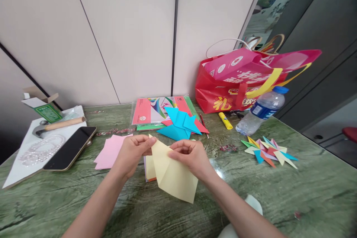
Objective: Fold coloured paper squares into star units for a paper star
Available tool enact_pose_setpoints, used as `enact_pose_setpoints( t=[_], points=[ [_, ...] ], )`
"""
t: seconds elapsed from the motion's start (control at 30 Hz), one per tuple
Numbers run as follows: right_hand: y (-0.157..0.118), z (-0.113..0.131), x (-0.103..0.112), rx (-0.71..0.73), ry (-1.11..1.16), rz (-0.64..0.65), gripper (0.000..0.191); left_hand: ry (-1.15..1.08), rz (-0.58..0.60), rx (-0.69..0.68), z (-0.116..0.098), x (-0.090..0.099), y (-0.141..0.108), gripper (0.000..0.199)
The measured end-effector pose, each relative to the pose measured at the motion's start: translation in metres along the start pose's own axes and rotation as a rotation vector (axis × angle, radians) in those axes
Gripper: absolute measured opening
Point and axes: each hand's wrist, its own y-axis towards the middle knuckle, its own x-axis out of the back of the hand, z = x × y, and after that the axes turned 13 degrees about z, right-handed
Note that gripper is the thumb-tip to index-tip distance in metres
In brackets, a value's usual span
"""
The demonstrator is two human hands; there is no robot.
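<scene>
A pale yellow sheet of paper [178, 178], creased across its middle, hangs tilted between my hands above the table. My left hand [135, 152] pinches its upper left corner between thumb and fingers. Farther along the top edge, my right hand [192, 156] grips the same sheet with thumb and curled fingers. Beneath and behind it lies a stack of coloured paper [150, 169], mostly covered. To the left of that are pink paper sheets [107, 152]. Just beyond my hands rests a folded blue paper shape [178, 124] over red folded paper.
A paper pack [147, 111] lies by the wall. At right are a red gift bag [214, 93], a water bottle [260, 111], a yellow glue stick [225, 121] and multicoloured paper stars [269, 151]. At left are a phone [71, 148], a hammer [64, 123] and a green box [47, 109].
</scene>
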Motion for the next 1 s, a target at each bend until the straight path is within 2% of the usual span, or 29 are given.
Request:
enact_pose_setpoints(
  t=[0.23,0.37,0.43,0.5,0.6,0.7,0.8,1.0],
  points=[
    [0.000,0.001,-0.002,-0.010,0.002,0.014,0.023,0.039,-0.049,-0.088,0.003,-0.001,0.001,0.025],
    [0.000,0.000,-0.002,0.002,0.006,0.000,0.022,0.070,-0.045,-0.071,0.002,-0.001,0.001,0.023],
    [0.000,0.000,-0.001,0.018,0.015,-0.048,0.022,0.013,0.035,-0.034,0.002,-0.002,0.001,0.024],
    [0.001,0.000,0.001,0.034,0.038,-0.121,0.022,-0.032,0.162,0.013,0.001,-0.006,0.000,0.027],
    [0.002,0.000,0.004,0.060,0.104,-0.225,0.024,-0.023,0.298,0.089,0.005,-0.017,-0.001,0.027],
    [0.003,-0.001,0.005,0.103,0.159,-0.275,0.025,0.005,0.198,0.105,0.013,-0.030,-0.001,0.029],
    [0.004,-0.002,0.005,0.130,0.190,-0.267,0.025,-0.060,0.134,0.081,0.020,-0.038,0.000,0.030],
    [0.005,-0.003,0.004,0.107,0.196,-0.193,0.030,-0.098,0.095,0.097,0.014,-0.033,-0.002,0.031]
  ],
)
